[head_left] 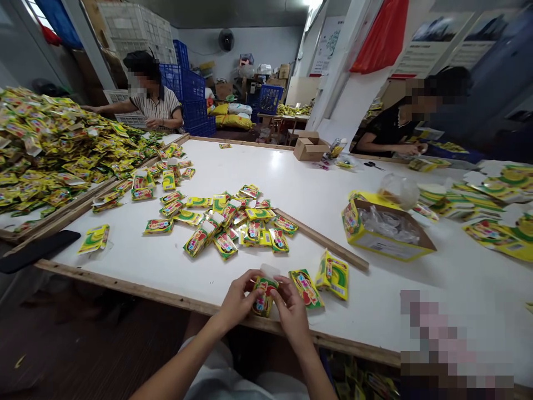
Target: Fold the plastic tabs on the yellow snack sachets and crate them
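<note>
Both my hands meet at the near edge of the white table (291, 183). My left hand (236, 303) and my right hand (291, 312) pinch one small yellow-green sachet (264, 295) between them, with a white slip showing at its top. Just right of my right hand lie a single sachet (307, 288) and a small upright stack of sachets (333, 274). A loose heap of the same sachets (233, 219) is spread over the table's middle, beyond my hands.
An open yellow carton (385, 232) with clear plastic inside lies at the right, behind a thin wooden strip (322, 240). A large sachet pile (50, 150) fills the left table. Two other people sit at the far side. A black phone (37, 250) lies near left.
</note>
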